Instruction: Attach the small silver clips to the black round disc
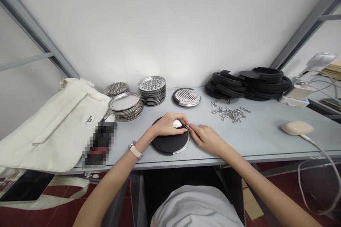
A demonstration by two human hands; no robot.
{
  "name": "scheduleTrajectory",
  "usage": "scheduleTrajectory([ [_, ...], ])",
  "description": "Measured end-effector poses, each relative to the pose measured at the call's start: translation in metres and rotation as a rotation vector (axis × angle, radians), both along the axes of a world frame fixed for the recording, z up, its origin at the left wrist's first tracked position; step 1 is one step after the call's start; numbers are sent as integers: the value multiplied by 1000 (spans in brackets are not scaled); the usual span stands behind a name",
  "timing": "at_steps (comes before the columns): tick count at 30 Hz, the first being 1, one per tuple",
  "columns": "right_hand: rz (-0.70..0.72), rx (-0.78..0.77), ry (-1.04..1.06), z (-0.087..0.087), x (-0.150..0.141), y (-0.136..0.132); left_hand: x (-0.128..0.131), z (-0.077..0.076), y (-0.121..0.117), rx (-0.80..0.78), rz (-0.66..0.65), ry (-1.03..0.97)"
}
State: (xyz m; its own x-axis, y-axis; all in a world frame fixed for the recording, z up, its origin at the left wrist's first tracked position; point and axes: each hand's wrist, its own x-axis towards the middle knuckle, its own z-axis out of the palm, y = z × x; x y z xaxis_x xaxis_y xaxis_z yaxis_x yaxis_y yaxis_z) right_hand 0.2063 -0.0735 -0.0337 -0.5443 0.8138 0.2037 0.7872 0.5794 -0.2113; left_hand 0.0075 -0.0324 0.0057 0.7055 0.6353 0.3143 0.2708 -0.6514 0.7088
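Note:
A round black disc with a metal rim on its right lies flat near the table's front edge. My left hand curls over its far half, fingers closed round a crumpled white wad that looks like tissue or cloth. At the disc's right edge, my right hand pinches a small metal clip close to my left fingertips; its shape is mostly hidden. Several loose wire clips lie to the right. Behind the disc sits a perforated metal grater plate partly edged in black.
Stacked grater plates and plain metal discs stand at back left, beside a cream bag. Black rings and black discs are piled at back right. A cream corded device lies at right.

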Motion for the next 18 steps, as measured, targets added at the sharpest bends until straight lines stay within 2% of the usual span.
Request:
scheduleTrajectory([
  [18, -11, -2, 19, 1, -1, 0, 1, -2, 0, 24, -10, 4],
])
